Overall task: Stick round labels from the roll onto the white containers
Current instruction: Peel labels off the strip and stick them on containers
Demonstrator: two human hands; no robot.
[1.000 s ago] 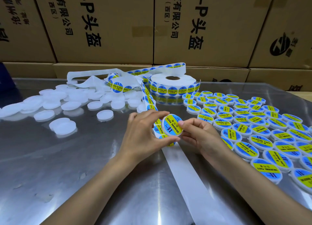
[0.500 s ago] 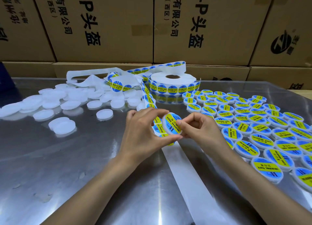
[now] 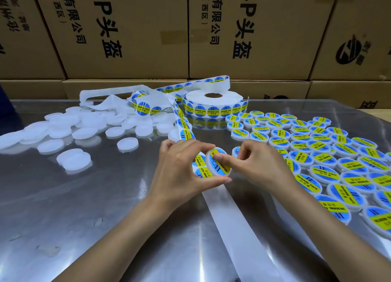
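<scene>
Since the earlier frames, the right hand (image 3: 256, 165) had pushed its forefinger flat across the face of the round white plastic container (image 3: 218, 164), pressing down its blue-and-yellow round label. That container stood tilted on edge just above the shiny metal tabletop (image 3: 84, 207), label face turned toward the camera, its yellow band running diagonally from upper left to lower right. The left hand (image 3: 179, 169) kept its grip narrow, thumb under the rim and fingers curled over the top. Behind the held container lay the white roll of labels (image 3: 213, 104), flat, core upward. Bare white containers (image 3: 88, 129) lay scattered left of the held container; labelled containers (image 3: 328, 155) crowded its right. A peeled white backing strip (image 3: 239, 229) ran from beneath the held container toward the camera.
</scene>
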